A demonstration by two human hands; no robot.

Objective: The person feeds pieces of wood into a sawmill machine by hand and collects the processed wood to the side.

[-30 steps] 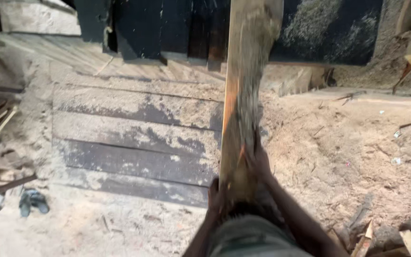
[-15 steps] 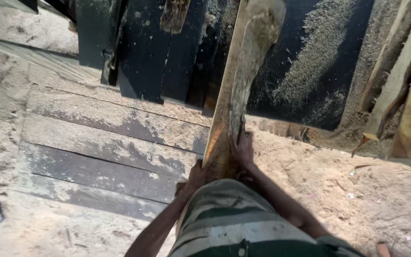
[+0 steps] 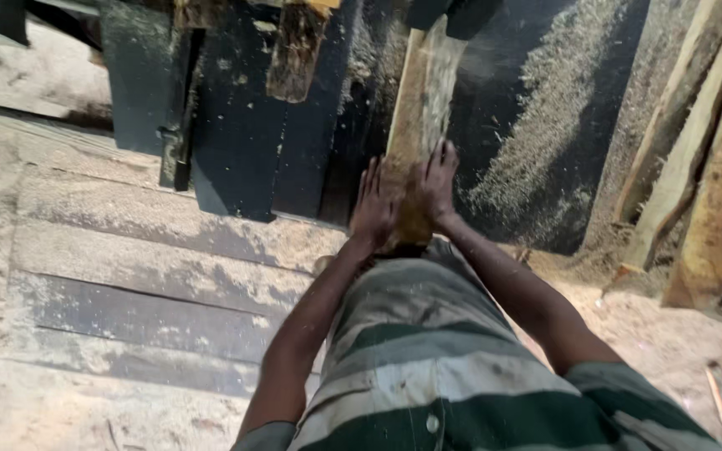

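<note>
While the fingers [image 3: 443,163] of both hands lie spread flat rather than curled, the left hand [image 3: 373,209] and right hand [image 3: 433,188] press side by side on the near end of the rough wooden plank [image 3: 418,108], gripping nothing else. The plank's far end is already under the dark saw machine [image 3: 311,134], sawdust flying there, so the feed seems well along, with only the near stretch left. Right of the plank, more slabs [image 3: 678,175] lean.
</note>
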